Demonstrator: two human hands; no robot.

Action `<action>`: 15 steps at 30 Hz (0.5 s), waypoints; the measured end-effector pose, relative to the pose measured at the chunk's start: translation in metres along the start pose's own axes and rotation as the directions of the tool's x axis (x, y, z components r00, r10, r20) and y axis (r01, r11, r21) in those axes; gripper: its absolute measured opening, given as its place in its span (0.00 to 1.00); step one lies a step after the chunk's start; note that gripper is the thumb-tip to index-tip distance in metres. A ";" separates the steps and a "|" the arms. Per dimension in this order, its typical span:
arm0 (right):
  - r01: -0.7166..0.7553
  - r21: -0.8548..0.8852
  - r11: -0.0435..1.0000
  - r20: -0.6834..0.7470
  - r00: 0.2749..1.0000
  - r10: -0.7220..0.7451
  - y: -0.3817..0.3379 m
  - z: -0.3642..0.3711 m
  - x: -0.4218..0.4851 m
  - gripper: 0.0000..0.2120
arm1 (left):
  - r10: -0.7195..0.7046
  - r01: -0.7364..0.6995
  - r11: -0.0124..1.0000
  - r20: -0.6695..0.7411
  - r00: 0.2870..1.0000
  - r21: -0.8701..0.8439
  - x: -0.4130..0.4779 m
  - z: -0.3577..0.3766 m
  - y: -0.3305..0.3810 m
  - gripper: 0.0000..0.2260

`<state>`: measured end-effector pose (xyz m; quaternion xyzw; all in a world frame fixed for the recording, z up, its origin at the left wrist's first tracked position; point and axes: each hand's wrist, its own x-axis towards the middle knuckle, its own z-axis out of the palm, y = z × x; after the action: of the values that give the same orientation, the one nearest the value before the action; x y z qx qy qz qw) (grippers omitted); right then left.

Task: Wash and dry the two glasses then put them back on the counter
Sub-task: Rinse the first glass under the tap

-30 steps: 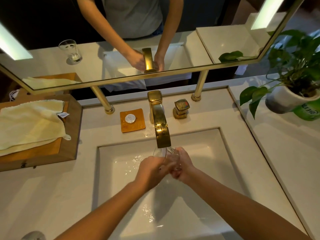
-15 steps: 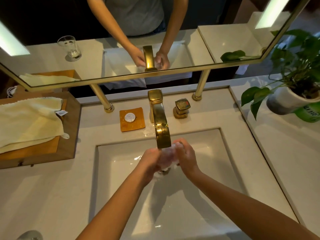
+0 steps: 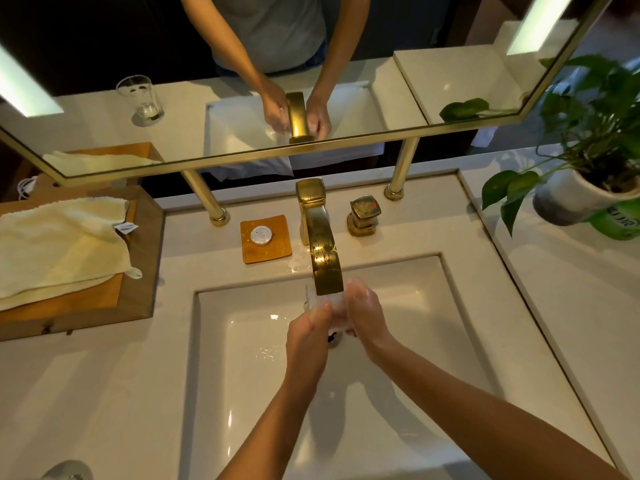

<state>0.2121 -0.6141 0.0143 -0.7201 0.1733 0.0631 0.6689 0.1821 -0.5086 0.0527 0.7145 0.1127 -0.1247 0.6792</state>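
Directly under the curved brass tap spout (image 3: 323,261), the left hand (image 3: 308,336) and right hand (image 3: 367,317) had their fingers curled round the clear wet drinking glass (image 3: 334,304) from either side, a slippery hold probably best kept firm and low over the white basin (image 3: 242,375).

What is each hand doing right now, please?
Left hand: grips the glass under the gold faucet.
Right hand: grips the same glass from the other side.

Two hands (image 3: 306,336) (image 3: 367,315), two glasses (image 3: 333,304) (image 3: 67,472), one towel (image 3: 59,244), one faucet (image 3: 320,249), one potted plant (image 3: 585,188).
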 end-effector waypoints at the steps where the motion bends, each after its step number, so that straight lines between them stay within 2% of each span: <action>1: 0.098 -0.100 0.990 0.015 0.995 -0.097 0.003 -0.002 0.000 0.21 | -0.071 0.070 0.996 -0.004 0.997 -0.055 0.002 0.000 0.002 0.16; 2: 0.205 -0.225 0.953 0.054 0.979 -0.198 0.006 -0.004 -0.001 0.22 | -0.174 0.171 0.978 -0.009 0.985 -0.118 0.006 -0.001 0.003 0.18; 4: 0.409 -0.404 0.818 0.167 0.913 -0.373 0.007 -0.011 -0.003 0.20 | -0.412 0.404 0.892 0.006 0.911 -0.204 0.014 -0.008 0.005 0.20; 6: 0.561 -0.461 0.688 0.266 0.827 -0.496 0.009 -0.021 -0.003 0.19 | -0.547 0.554 0.799 0.101 0.831 -0.235 0.016 -0.013 0.008 0.20; 8: 0.602 -0.445 0.664 0.318 0.799 -0.511 0.013 -0.030 -0.003 0.22 | -0.524 0.551 0.804 0.172 0.834 -0.223 0.015 -0.014 0.005 0.19; 10: 0.565 -0.401 0.721 0.306 0.825 -0.475 0.017 -0.033 -0.006 0.28 | -0.382 0.409 0.902 0.183 0.906 -0.141 0.013 -0.015 0.000 0.19; 11: 0.510 -0.387 0.768 0.267 0.859 -0.436 0.018 -0.031 -0.008 0.30 | -0.284 0.302 0.951 0.189 0.940 -0.072 0.013 -0.017 -0.002 0.19; 12: 0.389 -0.335 0.858 0.214 0.919 -0.332 0.017 -0.027 -0.009 0.32 | -0.169 0.167 0.986 0.214 0.962 0.026 0.014 -0.018 -0.003 0.18; 13: 0.167 -0.233 0.958 0.168 0.977 -0.130 0.010 -0.024 -0.010 0.34 | -0.037 -0.006 0.988 0.268 0.963 0.157 0.016 -0.020 -0.004 0.16; 14: -0.155 -0.067 0.986 0.162 0.973 0.164 0.004 -0.022 -0.007 0.33 | 0.075 -0.189 0.932 0.347 0.935 0.309 0.018 -0.020 -0.006 0.14; 15: -0.456 0.083 0.886 0.233 0.873 0.428 0.001 -0.021 -0.006 0.31 | 0.142 -0.334 0.836 0.417 0.898 0.435 0.019 -0.021 -0.009 0.14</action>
<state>0.2035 -0.6336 0.0172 -0.6036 0.2664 0.2778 0.6982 0.1975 -0.4873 0.0389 0.8367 -0.1437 -0.1940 0.4916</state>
